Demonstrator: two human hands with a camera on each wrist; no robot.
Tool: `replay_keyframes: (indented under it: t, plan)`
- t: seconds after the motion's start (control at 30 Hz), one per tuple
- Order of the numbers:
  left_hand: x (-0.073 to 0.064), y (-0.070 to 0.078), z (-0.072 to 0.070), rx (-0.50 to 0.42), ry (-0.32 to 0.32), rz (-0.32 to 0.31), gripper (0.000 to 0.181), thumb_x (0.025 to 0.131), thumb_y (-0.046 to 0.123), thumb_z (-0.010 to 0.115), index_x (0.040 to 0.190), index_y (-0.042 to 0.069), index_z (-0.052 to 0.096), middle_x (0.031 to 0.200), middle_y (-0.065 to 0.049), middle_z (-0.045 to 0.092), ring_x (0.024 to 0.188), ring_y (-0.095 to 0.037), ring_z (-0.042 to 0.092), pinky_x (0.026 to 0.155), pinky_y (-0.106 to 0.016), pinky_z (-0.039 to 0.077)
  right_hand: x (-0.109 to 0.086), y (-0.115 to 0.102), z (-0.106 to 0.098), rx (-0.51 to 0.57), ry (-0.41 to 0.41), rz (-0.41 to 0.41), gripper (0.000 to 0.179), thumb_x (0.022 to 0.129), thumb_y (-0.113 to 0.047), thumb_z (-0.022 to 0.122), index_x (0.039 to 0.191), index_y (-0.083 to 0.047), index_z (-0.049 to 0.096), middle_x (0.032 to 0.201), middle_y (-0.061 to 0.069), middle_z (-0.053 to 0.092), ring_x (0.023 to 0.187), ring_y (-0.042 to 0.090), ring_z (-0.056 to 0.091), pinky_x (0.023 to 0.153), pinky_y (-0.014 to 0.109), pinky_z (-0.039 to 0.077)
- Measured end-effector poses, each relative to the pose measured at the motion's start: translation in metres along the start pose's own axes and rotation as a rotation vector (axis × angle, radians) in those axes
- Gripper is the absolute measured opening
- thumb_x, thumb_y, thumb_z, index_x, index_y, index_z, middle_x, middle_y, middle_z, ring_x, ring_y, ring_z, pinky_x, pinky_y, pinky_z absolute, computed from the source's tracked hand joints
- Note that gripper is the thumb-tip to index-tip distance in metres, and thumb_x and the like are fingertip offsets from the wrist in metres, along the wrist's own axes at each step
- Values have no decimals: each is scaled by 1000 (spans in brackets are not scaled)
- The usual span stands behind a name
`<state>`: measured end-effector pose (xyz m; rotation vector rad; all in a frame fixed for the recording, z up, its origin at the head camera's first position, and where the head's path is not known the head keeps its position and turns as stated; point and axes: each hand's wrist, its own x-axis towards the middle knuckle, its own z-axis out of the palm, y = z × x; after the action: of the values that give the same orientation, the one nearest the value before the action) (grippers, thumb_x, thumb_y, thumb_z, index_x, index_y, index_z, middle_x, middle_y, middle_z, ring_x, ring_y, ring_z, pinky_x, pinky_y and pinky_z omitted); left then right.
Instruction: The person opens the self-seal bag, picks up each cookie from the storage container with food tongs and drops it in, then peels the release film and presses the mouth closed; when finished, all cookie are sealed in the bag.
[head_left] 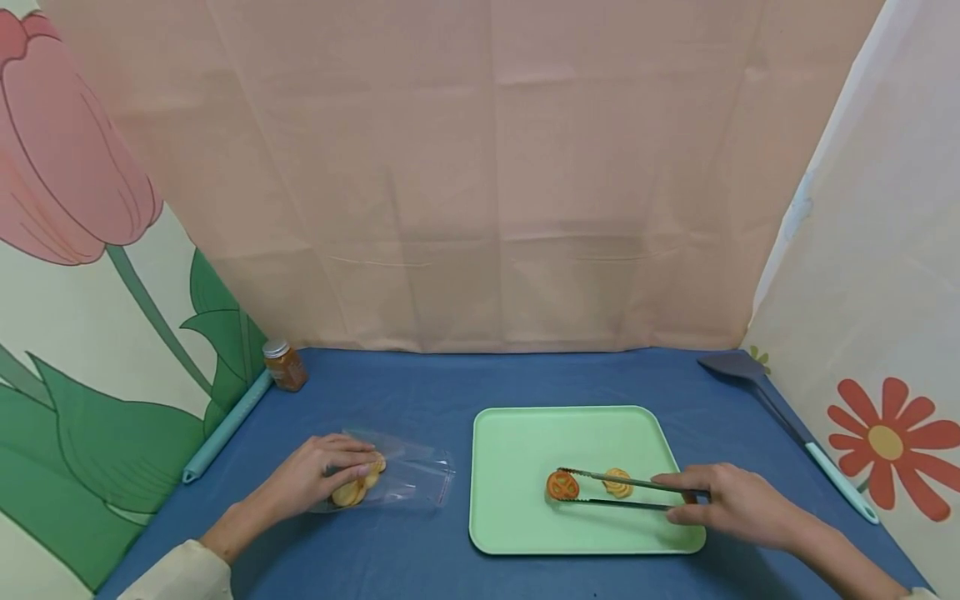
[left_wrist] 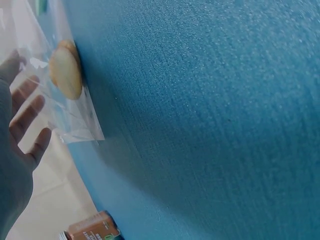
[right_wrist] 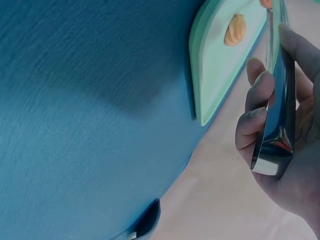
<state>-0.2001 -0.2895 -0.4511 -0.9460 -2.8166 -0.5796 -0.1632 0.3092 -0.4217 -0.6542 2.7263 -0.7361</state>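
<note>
My left hand (head_left: 330, 471) is at a clear plastic bag (head_left: 423, 475) lying on the blue cloth, with pale yellow biscuit-like pieces (head_left: 347, 495) inside it. The left wrist view shows that hand's fingers (left_wrist: 29, 120) spread and fairly straight beside the bag. My right hand (head_left: 738, 500) grips metal tongs (right_wrist: 277, 130), thumb on one arm and fingers curled round the other. Between the tongs' parted tips lies a round tomato slice (head_left: 562, 485) on the light green tray (head_left: 517, 433). A swirled yellow biscuit (head_left: 618, 482) sits on the tray, partly behind the upper tong arm.
A jar with a metal lid (head_left: 286, 365) leans at the back left, by a pale teal rod (head_left: 227, 427) along the cloth's edge. On the right lies a dark spatula (head_left: 765, 396) with a light handle. A beige sheet (head_left: 480, 183) hangs behind the table.
</note>
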Motion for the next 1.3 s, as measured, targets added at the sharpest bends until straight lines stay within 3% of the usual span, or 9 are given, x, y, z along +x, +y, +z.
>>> replay_keyframes:
  t: [0.1, 0.3, 0.47, 0.63, 0.87, 1.3]
  plan:
    - [0, 0, 1, 3, 6, 10, 27, 100, 32, 62, 124, 28, 74, 126, 5, 71, 116, -18, 66, 94, -54, 53, 0, -3, 0, 5, 11, 9, 45, 87, -52, 72, 129, -34, 69, 94, -17, 65, 61, -2, 45, 50, 22, 37]
    - [1, -1, 2, 5, 11, 24, 27, 100, 31, 61, 124, 27, 74, 125, 4, 71, 115, -17, 66, 93, -52, 54, 3, -10, -3, 38, 11, -5, 46, 88, -52, 71, 130, -32, 68, 117, -1, 71, 66, -2, 50, 54, 23, 39]
    - [0, -2, 3, -3, 8, 25, 27, 100, 32, 61, 124, 27, 74, 126, 4, 71, 116, -18, 66, 94, -51, 54, 9, -17, -4, 21, 11, -10, 46, 88, -56, 69, 130, -37, 67, 123, -2, 70, 80, -6, 55, 61, 22, 43]
    - [0, -1, 3, -8, 5, 17, 27, 100, 34, 61, 124, 29, 73, 126, 6, 71, 117, -17, 65, 94, -51, 54, 17, -26, -4, 17, 40, -65, 46, 89, -57, 69, 130, -37, 67, 118, -5, 72, 79, -5, 53, 63, 21, 42]
    - [0, -1, 1, -14, 4, 12, 28, 100, 34, 60, 124, 29, 73, 126, 7, 71, 117, -16, 65, 93, -51, 54, 31, -43, -1, 48, 19, -136, 46, 91, -52, 68, 132, -32, 67, 100, -16, 69, 60, -3, 46, 53, 22, 39]
    - [0, 2, 0, -3, 1, 1, 27, 100, 34, 61, 123, 27, 74, 125, 7, 71, 116, -17, 66, 93, -51, 55, 63, -79, 14, 38, 14, -207, 45, 91, -48, 70, 131, -27, 68, 85, -20, 63, 60, -3, 49, 55, 21, 42]
